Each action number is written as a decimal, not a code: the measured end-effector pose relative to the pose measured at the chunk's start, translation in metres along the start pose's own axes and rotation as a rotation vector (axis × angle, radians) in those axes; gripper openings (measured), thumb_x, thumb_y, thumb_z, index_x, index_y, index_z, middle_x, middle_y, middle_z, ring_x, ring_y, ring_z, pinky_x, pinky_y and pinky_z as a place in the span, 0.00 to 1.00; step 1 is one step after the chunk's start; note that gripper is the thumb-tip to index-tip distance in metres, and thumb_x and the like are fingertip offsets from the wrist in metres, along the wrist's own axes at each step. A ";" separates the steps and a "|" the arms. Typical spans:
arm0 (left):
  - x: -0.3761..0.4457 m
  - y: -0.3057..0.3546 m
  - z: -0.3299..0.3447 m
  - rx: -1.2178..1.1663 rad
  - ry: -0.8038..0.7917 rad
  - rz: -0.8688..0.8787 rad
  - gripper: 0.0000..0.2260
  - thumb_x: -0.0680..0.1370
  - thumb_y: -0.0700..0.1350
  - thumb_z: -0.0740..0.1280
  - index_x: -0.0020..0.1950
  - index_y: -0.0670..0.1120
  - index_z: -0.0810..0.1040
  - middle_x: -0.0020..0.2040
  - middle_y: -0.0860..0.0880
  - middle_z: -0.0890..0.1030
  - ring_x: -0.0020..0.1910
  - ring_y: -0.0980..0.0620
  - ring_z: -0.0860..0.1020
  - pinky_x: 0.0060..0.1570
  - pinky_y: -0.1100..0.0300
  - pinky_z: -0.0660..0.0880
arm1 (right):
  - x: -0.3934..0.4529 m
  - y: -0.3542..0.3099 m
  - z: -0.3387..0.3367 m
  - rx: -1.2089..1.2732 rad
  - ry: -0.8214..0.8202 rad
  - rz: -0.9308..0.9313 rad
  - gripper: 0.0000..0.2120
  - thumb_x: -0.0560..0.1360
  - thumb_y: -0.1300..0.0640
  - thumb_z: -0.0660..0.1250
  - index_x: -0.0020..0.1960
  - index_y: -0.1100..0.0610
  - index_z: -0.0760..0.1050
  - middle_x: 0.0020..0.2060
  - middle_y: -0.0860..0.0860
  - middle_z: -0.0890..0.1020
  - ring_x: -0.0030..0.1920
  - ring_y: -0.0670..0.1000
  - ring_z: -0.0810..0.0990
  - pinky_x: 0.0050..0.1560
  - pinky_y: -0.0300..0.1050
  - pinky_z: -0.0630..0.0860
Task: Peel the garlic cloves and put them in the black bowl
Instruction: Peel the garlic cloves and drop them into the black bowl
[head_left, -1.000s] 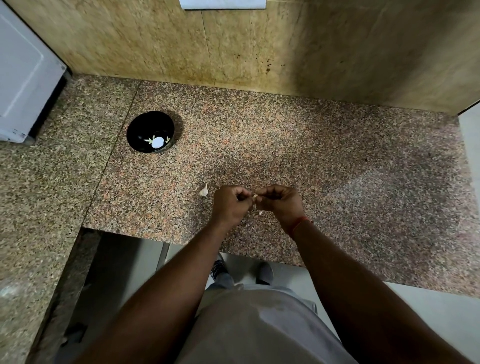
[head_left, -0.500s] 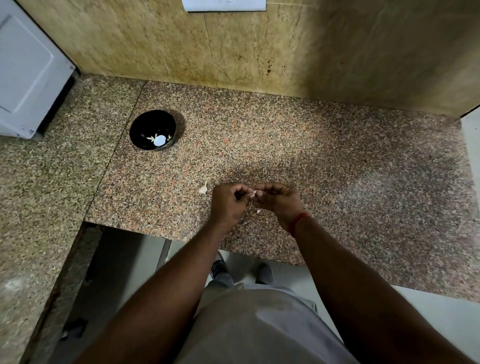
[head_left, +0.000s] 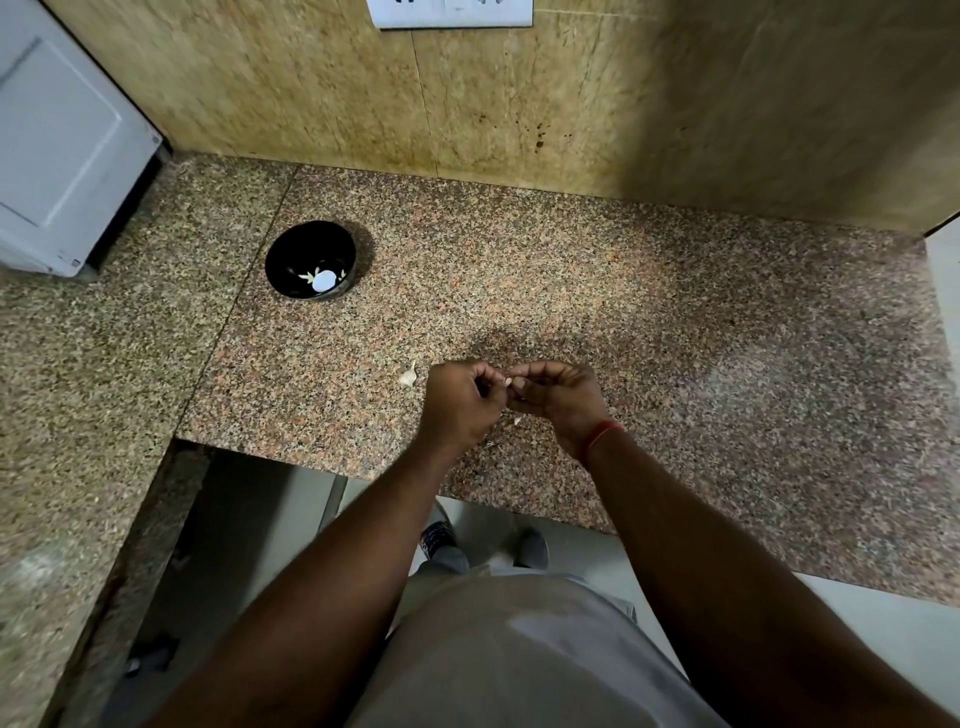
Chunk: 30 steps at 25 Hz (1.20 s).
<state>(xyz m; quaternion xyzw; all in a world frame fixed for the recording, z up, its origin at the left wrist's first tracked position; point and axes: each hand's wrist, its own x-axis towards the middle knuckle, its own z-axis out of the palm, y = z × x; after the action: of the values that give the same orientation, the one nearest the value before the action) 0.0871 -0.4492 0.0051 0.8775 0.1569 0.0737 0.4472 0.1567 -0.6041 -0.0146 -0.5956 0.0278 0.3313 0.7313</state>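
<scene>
A speckled granite counter (head_left: 623, 312) carries a black bowl (head_left: 291, 260) at back left, within reach for drops. Left hand (head_left: 460, 400) and right hand (head_left: 558, 397) meet near the front edge, both pinching one clove (head_left: 508, 382) to strip its skin. Another clove (head_left: 408, 375) lies beside them. Little has changed since a second ago.
</scene>
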 end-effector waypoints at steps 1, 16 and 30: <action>0.000 0.002 -0.001 0.052 -0.002 0.023 0.03 0.74 0.38 0.75 0.41 0.44 0.85 0.35 0.52 0.84 0.32 0.58 0.81 0.34 0.70 0.76 | 0.001 0.000 0.000 -0.034 0.000 -0.018 0.08 0.75 0.72 0.71 0.53 0.70 0.81 0.46 0.62 0.86 0.48 0.60 0.86 0.53 0.60 0.84; 0.002 0.011 -0.003 0.245 -0.046 0.111 0.05 0.76 0.40 0.72 0.40 0.45 0.82 0.35 0.53 0.79 0.31 0.62 0.74 0.32 0.73 0.65 | 0.002 -0.003 -0.001 -0.072 0.009 -0.094 0.10 0.73 0.73 0.72 0.54 0.73 0.79 0.50 0.68 0.84 0.49 0.62 0.85 0.52 0.60 0.84; 0.001 0.009 0.006 0.254 -0.011 0.132 0.05 0.77 0.39 0.71 0.41 0.43 0.81 0.35 0.48 0.80 0.32 0.54 0.76 0.34 0.67 0.67 | -0.001 -0.002 0.000 -0.036 0.050 -0.083 0.09 0.72 0.73 0.73 0.53 0.71 0.81 0.47 0.65 0.86 0.47 0.61 0.86 0.50 0.59 0.84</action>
<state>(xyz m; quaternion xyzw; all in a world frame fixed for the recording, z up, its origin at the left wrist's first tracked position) 0.0917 -0.4583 0.0090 0.9358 0.1048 0.0779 0.3276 0.1571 -0.6047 -0.0121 -0.6175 0.0155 0.2860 0.7326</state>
